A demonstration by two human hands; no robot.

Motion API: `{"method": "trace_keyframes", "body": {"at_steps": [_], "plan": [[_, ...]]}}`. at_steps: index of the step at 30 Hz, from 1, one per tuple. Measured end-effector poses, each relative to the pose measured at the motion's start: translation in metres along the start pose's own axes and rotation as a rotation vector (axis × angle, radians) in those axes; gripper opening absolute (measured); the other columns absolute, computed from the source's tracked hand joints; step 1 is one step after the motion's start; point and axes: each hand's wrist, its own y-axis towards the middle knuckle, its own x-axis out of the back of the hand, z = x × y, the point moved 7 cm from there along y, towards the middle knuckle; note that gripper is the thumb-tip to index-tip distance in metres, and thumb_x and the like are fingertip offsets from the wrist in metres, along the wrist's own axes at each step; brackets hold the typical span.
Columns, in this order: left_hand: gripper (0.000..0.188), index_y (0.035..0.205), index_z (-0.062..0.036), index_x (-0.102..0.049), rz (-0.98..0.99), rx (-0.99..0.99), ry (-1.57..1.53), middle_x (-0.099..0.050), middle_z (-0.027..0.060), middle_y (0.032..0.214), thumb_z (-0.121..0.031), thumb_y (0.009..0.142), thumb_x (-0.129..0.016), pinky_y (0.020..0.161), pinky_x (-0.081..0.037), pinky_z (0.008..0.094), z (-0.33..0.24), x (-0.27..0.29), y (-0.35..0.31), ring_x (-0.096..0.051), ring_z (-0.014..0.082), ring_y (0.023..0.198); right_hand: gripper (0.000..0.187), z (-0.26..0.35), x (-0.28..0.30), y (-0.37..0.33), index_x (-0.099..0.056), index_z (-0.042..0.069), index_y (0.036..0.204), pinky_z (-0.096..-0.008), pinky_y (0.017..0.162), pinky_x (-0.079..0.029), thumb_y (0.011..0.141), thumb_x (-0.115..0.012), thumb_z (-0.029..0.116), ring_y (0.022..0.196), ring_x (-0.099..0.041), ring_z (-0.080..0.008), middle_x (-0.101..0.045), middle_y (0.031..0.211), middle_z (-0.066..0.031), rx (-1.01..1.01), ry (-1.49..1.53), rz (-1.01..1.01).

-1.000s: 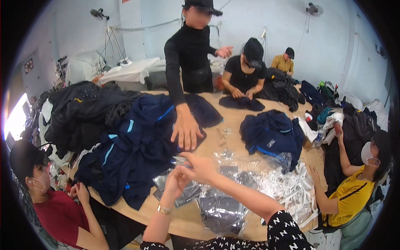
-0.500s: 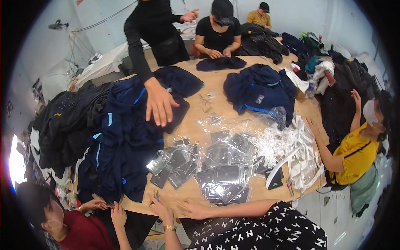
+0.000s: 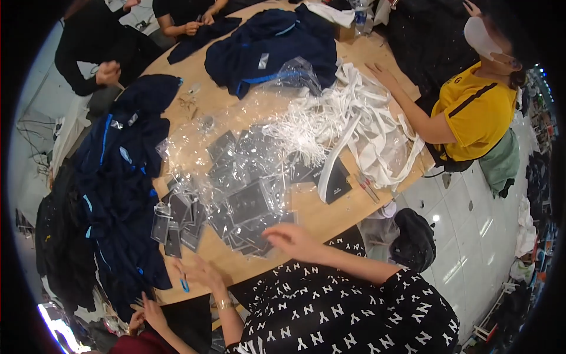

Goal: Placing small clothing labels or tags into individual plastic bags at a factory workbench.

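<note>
My left hand point(image 3: 203, 275), with a gold-coloured watch at its wrist, is near the table's front edge. Its blurred fingers are around a small cutting tool, seemingly thread snips point(image 3: 184, 282), with a blue handle. My right hand point(image 3: 289, 241) hovers at the near edge of a heap of clear packets with dark cards point(image 3: 247, 203), its fingers loosely bent and nothing visible in them. A smaller group of dark tags point(image 3: 180, 215) lies beyond my left hand. Along the left side spreads a pile of navy garments point(image 3: 121, 194) with light-blue trim.
White straps and cords point(image 3: 365, 118) heap up at the right, near scissors point(image 3: 369, 187) by the edge. Another navy garment point(image 3: 265, 47) lies at the back. A co-worker in yellow point(image 3: 471, 112) rests a hand on the table; a co-worker's hands point(image 3: 147, 315) are at lower left.
My view has swung right and downward. My right hand has risen from the table edge to the packets. The co-worker in black has drawn a hand back from the navy garments.
</note>
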Motion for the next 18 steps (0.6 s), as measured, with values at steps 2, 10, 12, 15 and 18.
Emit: {"method": "trace_keyframes", "body": {"at_steps": [2,10,12,15,18], "plan": [[0.052,0.128,0.0037,-0.032,0.028,-0.190,-0.112,-0.028,0.0207,0.133,-0.014,0.084,-0.052,0.102,-0.017,0.0425,-0.058,-0.009,0.006,-0.022,0.0335,0.125,0.024,-0.007,0.024,-0.006,-0.058,0.003,0.104,-0.0237,0.060,-0.043,0.085,-0.054,0.016,0.067,-0.052,-0.0106,-0.059,0.079,-0.0064,-0.086,0.053,-0.046],[0.041,0.113,-0.0073,-0.051,0.454,-0.448,-0.193,-0.040,0.0175,0.123,-0.022,0.076,-0.063,0.100,-0.019,0.0462,-0.186,-0.093,0.016,-0.028,0.0388,0.121,0.015,-0.015,0.134,-0.008,-0.060,0.001,0.095,-0.0219,0.051,-0.041,0.081,-0.057,0.007,0.057,-0.051,-0.0092,-0.060,0.074,-0.0067,0.015,-0.222,-0.539],[0.042,0.114,-0.0079,-0.051,0.597,-0.435,-0.163,-0.044,0.0174,0.120,-0.025,0.077,-0.062,0.100,-0.020,0.0477,-0.191,-0.120,0.021,-0.030,0.0403,0.119,0.015,-0.002,0.149,-0.007,-0.060,0.000,0.094,-0.0223,0.052,-0.042,0.081,-0.057,0.007,0.058,-0.052,-0.0101,-0.060,0.074,-0.0073,0.027,-0.272,-0.575],[0.048,0.120,-0.0090,-0.048,0.622,-0.432,0.086,-0.045,0.0185,0.122,-0.039,0.082,-0.053,0.099,-0.017,0.0544,-0.191,-0.159,0.032,-0.029,0.0425,0.121,0.014,-0.002,0.168,-0.017,-0.060,0.000,0.093,-0.0231,0.052,-0.042,0.081,-0.058,0.007,0.057,-0.053,-0.0115,-0.059,0.073,-0.0077,0.042,-0.344,-0.661],[0.055,0.125,-0.0112,-0.044,0.745,-0.438,0.284,-0.039,0.0183,0.130,-0.049,0.085,-0.042,0.098,-0.012,0.0606,-0.185,-0.197,0.044,-0.021,0.0429,0.127,0.013,-0.004,0.175,-0.023,-0.059,0.000,0.091,-0.0246,0.052,-0.042,0.080,-0.058,0.006,0.056,-0.053,-0.0139,-0.057,0.073,-0.0081,0.068,-0.373,-0.676]]}}
